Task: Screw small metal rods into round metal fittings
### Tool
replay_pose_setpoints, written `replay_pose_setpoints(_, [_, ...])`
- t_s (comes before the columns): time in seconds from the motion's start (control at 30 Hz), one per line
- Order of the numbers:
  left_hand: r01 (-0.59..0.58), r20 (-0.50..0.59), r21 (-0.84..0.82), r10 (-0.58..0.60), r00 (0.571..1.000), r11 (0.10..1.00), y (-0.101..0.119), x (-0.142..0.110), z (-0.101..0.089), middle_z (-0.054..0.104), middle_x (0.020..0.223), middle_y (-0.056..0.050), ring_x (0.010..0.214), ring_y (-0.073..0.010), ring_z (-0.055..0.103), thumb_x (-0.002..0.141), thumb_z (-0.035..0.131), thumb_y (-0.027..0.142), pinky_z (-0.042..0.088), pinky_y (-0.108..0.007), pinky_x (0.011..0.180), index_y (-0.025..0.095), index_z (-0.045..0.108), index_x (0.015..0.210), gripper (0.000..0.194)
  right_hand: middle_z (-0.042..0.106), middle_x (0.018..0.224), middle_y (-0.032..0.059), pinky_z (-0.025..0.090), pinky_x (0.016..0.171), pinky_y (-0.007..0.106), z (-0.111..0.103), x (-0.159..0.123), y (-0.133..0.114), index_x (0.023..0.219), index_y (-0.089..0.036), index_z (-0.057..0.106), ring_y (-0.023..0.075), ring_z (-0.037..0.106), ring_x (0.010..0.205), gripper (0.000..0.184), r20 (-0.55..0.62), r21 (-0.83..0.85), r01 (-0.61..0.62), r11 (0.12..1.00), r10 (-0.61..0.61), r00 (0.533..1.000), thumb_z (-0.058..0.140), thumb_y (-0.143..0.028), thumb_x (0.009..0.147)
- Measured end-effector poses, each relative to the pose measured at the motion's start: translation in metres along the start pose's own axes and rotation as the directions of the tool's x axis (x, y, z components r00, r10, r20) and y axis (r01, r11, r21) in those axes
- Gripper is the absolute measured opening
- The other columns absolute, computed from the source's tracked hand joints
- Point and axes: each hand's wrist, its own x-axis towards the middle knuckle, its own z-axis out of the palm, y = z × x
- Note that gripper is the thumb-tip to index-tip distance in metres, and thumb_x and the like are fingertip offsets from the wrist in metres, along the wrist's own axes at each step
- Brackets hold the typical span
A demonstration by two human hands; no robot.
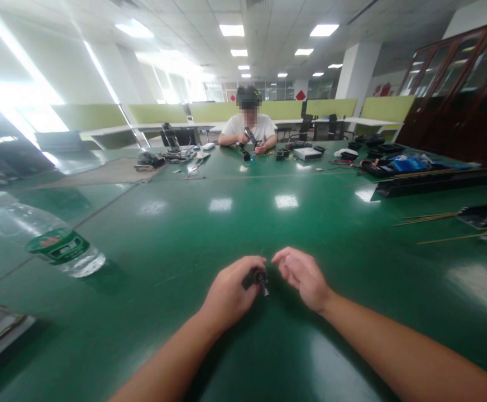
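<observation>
My left hand (230, 287) is closed around a black tool with a short metal tip (264, 286), low over the green tabletop in the near middle. The tip points toward me, and the rest of the tool is hidden in the palm. Just right of it, a small gap away from the tool, is my right hand (302, 277). Its index finger reaches out toward the left hand while the other fingers are loosely bent. No object shows in the right hand.
A clear water bottle with a green label (61, 245) lies at the left, above a flat dark device (0, 332). Across the table (176, 229) a person (247, 125) works with a dark handheld tool (251, 135) among electronics. Thin rods (430, 218) jut in from the right.
</observation>
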Motion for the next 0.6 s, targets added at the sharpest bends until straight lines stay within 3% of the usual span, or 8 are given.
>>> replay_pose_setpoints(0.13, [0.107, 0.057, -0.141, -0.1, 0.993, 0.984, 0.002, 0.0005, 0.0026, 0.069, 0.115, -0.004, 0.104, -0.0172, 0.067, 0.084, 0.069, 0.023, 0.054, -0.031, 0.093, 0.023, 0.06, 0.108, 0.026, 0.045, 0.061, -0.003, 0.024, 0.045, 0.022, 0.0007, 0.0031, 0.0001, 0.089, -0.016, 0.063, 0.009, 0.034, 0.049, 0.039, -0.011, -0.083, -0.012, 0.996, 0.011, 1.0, 0.045, -0.049, 0.097])
replay_pose_setpoints(0.3, [0.188, 0.115, -0.192, -0.168, 0.979, 0.963, 0.0047, 0.0014, 0.0018, 0.069, 0.115, -0.006, 0.102, -0.018, 0.068, 0.085, 0.068, 0.028, 0.056, -0.031, 0.089, 0.022, 0.058, 0.112, 0.029, 0.05, 0.063, -0.0031, 0.035, 0.054, 0.023, 0.0039, 0.005, -0.0039, 0.079, -0.017, 0.057, 0.0105, 0.044, 0.056, 0.022, 0.031, -0.166, -0.016, 0.986, 0.021, 0.999, 0.059, -0.036, 0.09])
replay_pose_setpoints(0.4, [0.193, 0.104, -0.204, -0.175, 0.979, 0.96, 0.0042, 0.0013, 0.0016, 0.07, 0.115, -0.006, 0.103, -0.0188, 0.068, 0.085, 0.067, 0.026, 0.057, -0.033, 0.09, 0.022, 0.058, 0.111, 0.028, 0.054, 0.066, -0.0031, 0.037, 0.056, 0.023, 0.0047, 0.0047, -0.0029, 0.086, -0.018, 0.058, 0.0112, 0.047, 0.058, 0.013, 0.039, -0.188, -0.028, 0.982, 0.036, 0.999, 0.062, -0.03, 0.086])
replay_pose_setpoints(0.6, [0.168, 0.088, -0.22, -0.152, 0.985, 0.961, 0.0033, 0.001, 0.0025, 0.069, 0.116, -0.007, 0.107, -0.0195, 0.067, 0.086, 0.067, 0.026, 0.057, -0.034, 0.091, 0.021, 0.058, 0.111, 0.026, 0.054, 0.066, -0.0034, 0.037, 0.056, 0.023, 0.0042, 0.0036, -0.0015, 0.09, -0.019, 0.058, 0.011, 0.046, 0.056, 0.012, 0.037, -0.21, -0.04, 0.977, 0.048, 0.998, 0.063, -0.029, 0.085])
